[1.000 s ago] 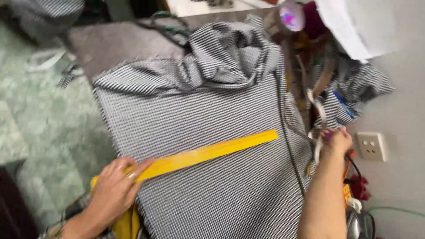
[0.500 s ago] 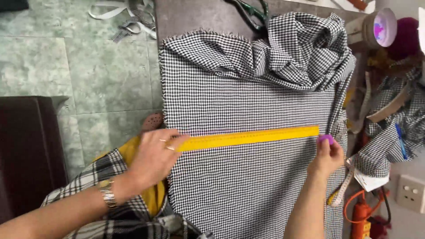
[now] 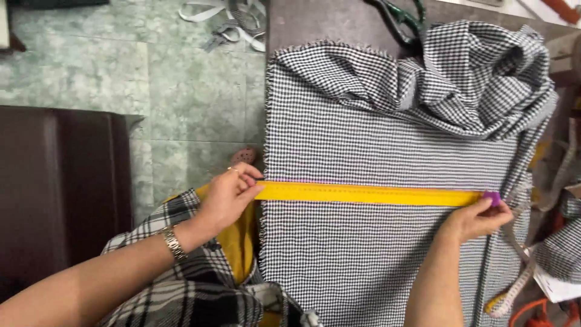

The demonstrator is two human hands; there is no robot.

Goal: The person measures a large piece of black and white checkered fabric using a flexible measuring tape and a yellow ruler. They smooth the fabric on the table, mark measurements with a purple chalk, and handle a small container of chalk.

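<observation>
Left hand (image 3: 227, 197) is pinning one end of long yellow ruler (image 3: 369, 194) across black-and-white checked fabric (image 3: 375, 254) on tabletop (image 3: 315, 24), while right hand (image 3: 475, 219) is pinching small purple chalk (image 3: 492, 197) at other end.

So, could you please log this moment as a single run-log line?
left hand: holds yellow ruler end | right hand: purple chalk at far end | ruler flat across checked fabric
</observation>
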